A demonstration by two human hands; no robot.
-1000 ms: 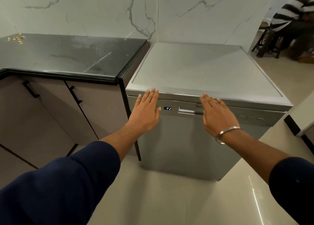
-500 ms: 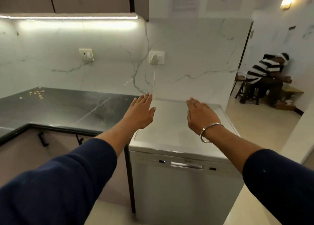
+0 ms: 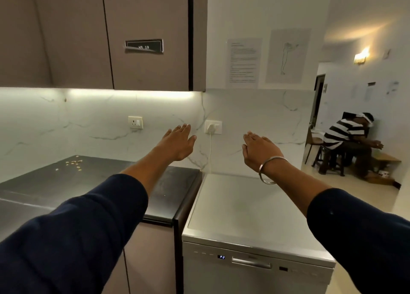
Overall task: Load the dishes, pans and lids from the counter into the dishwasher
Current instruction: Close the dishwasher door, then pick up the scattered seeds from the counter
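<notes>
The dishwasher (image 3: 255, 269) sits at the lower centre of the frame, its door closed and its lower part cut off by the bottom edge; the small display reads P2, other panel marks are too faint to read. Both grips are held out flat in mid-frame, fingers straight and holding nothing: the left hand (image 3: 177, 144) above the dark bench (image 3: 99, 182), the right hand (image 3: 260, 147) above the dishwasher's top, well apart from its door handle (image 3: 251, 263). The bench runs off the left edge; small pale crumbs (image 3: 73, 162) lie on it, unclear what. Papers (image 3: 243, 62) on the wall are unreadable.
</notes>
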